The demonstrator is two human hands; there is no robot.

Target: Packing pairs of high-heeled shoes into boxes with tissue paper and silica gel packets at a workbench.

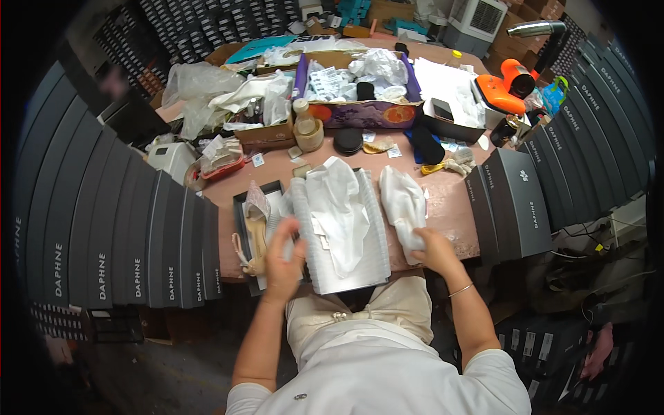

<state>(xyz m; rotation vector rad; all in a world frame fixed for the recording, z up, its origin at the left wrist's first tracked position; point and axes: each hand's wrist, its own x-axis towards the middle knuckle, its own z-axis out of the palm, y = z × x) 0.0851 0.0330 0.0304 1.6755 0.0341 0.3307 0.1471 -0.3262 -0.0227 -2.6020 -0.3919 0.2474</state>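
Observation:
An open shoe box (377, 273) lined with white tissue paper (339, 207) lies on the pinkish table (449, 207) right in front of me. My left hand (282, 256) rests at the box's left edge, fingers spread over a beige high-heeled sandal (254, 238) lying in the dark box lid (238, 207). My right hand (436, 250) grips the lower end of a white dust bag (403, 204) that lies just right of the box.
Rows of dark shoe boxes (138, 235) stand along the left, and more boxes (519, 200) along the right. Behind are a purple carton (360, 111) of papers, plastic bags (207, 90), a bottle (304, 124), black round pads (348, 140) and an orange handheld appliance (505, 86).

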